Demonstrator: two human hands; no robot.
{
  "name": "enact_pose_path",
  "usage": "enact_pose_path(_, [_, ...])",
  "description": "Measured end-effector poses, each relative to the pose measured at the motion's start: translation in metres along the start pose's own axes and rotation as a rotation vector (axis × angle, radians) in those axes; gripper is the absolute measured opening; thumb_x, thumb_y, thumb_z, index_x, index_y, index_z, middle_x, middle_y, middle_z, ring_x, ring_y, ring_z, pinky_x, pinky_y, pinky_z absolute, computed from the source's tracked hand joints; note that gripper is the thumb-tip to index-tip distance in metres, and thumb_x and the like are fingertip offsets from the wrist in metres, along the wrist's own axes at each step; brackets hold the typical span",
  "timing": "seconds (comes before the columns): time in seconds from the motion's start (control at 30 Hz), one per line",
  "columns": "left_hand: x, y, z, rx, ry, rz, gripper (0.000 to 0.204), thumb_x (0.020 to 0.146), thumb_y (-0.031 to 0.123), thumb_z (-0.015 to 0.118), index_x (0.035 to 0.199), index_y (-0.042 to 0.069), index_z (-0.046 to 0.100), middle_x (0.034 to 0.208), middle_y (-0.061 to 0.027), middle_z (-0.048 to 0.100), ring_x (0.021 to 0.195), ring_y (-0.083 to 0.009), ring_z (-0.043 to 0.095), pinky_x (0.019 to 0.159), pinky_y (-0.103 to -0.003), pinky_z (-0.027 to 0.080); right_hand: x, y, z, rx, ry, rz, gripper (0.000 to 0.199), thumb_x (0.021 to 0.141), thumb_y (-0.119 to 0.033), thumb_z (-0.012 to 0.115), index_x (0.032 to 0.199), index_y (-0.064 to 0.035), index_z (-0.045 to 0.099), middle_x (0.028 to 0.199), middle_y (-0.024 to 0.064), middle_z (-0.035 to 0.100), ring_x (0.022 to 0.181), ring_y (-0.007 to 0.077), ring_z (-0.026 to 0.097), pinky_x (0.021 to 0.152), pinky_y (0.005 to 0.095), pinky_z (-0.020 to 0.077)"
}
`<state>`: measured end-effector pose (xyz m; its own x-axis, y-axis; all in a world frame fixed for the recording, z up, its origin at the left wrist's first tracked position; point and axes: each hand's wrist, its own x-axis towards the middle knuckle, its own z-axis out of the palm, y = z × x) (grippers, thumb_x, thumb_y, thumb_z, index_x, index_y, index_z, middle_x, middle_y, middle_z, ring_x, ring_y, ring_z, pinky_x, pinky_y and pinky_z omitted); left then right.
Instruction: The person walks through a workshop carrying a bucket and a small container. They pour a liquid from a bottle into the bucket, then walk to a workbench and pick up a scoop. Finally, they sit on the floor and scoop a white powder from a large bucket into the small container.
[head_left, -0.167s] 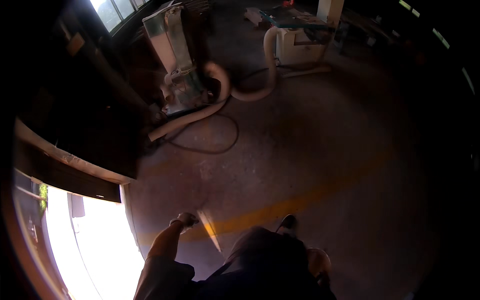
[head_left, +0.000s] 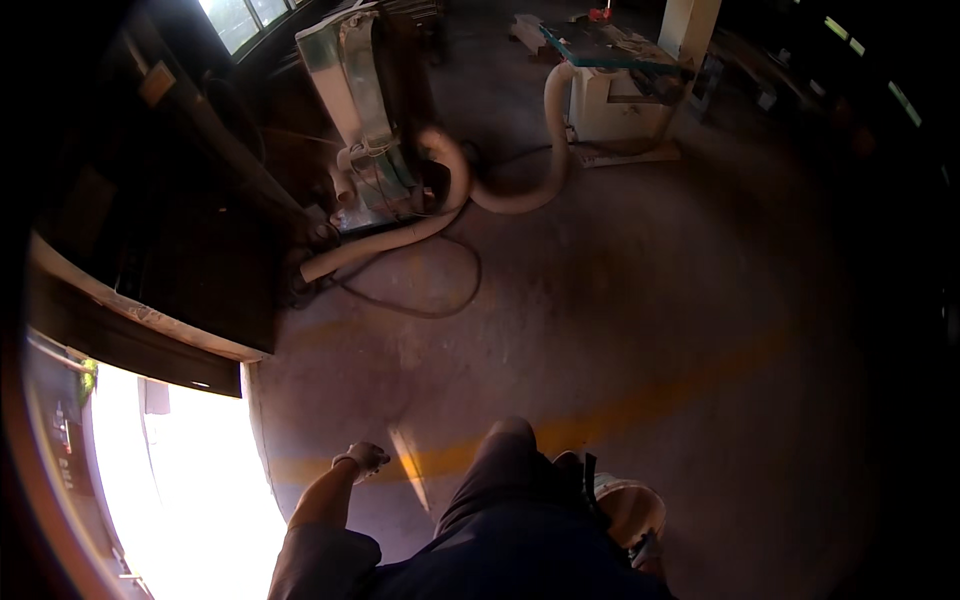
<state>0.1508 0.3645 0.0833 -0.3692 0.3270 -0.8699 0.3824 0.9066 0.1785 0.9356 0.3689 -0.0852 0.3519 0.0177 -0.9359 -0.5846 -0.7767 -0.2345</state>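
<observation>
My left hand (head_left: 368, 459) hangs out over the floor at the lower left, its fingers loosely curled together and nothing visible in them. A pale band shows around its wrist. At my right side is a round, pale-rimmed bucket (head_left: 632, 508), brownish inside. My right hand (head_left: 648, 549), dark and partly in shadow, is at the bucket's near rim and appears closed on it; its fingers are hard to make out. A narrow dark upright piece (head_left: 590, 478) stands by the bucket's left rim, its kind unclear. My bent knee (head_left: 512, 432) shows ahead of my body.
Ahead on the left stands a tall green and pale machine (head_left: 365, 110). A thick hose (head_left: 510, 202) runs from it to a pale cabinet with a green top (head_left: 612, 105). A thin cable (head_left: 440, 312) loops across the floor. Bright doorway (head_left: 190, 470) at left; yellow stripe (head_left: 640, 400) underfoot.
One knee has risen into view and the foot seen before is mostly hidden. The bucket shows more fully. My left hand has shifted slightly down and left.
</observation>
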Motion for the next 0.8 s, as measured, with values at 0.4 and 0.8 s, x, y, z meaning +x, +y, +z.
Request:
enact_pose_path(0.4, [0.104,0.113,-0.021,-0.274,-0.009,-0.158,0.035,0.093,0.028,0.075,0.119,0.005,0.075,0.096,-0.0063,0.076,0.077,-0.0161,0.072,0.070,-0.030,0.061,0.002,-0.269,0.251,-0.489,-0.335,-0.152,0.057,0.100,-0.060,0.053,0.140,-0.0200,0.057,0.151,0.0032,0.055,0.135,0.0286,0.053,0.104,0.0512,0.0438])
enact_pose_path(0.8, [0.235,0.356,-0.285,-0.327,0.287,-0.033,0.035,0.092,0.021,0.074,0.122,0.002,0.073,0.078,-0.0074,0.072,0.064,-0.0148,0.065,0.057,-0.031,0.051,-0.134,-0.461,0.562,-0.404,-0.148,-0.276,0.043,0.098,-0.057,0.059,0.121,-0.0200,0.064,0.116,0.0010,0.067,0.102,0.0230,0.062,0.090,0.0494,0.0493])
